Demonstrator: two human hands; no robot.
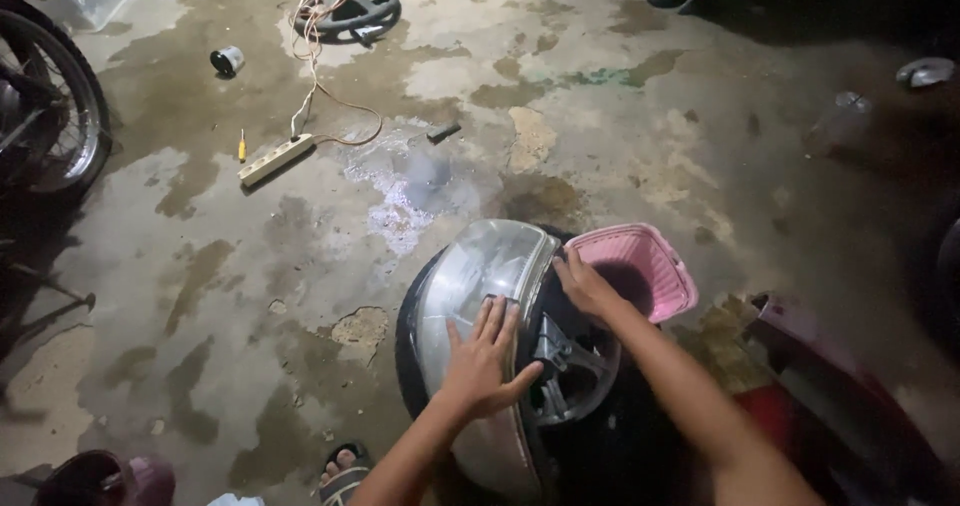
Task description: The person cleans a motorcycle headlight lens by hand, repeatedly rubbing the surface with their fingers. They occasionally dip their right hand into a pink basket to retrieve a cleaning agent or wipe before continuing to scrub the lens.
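While flat on clear headlight lens (478, 276), left hand (482, 364) fingers spread wide; right hand (585, 284) fingers curled on lens edge, nr pink basket (655, 256), above wheel (570, 361).

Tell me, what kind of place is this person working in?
Probably a small motorbike repair shop or home garage. The concrete floor is stained and cracked, a motorbike wheel stands at the left edge, and both hands rest on a detached headlight housing set on a tyre.

Views: you have one, worn on your head.
Facing: down and forward over the concrete floor (300, 286).
Nearness: your hands sit close at the bottom edge; the power strip (275, 159) lies well beyond.
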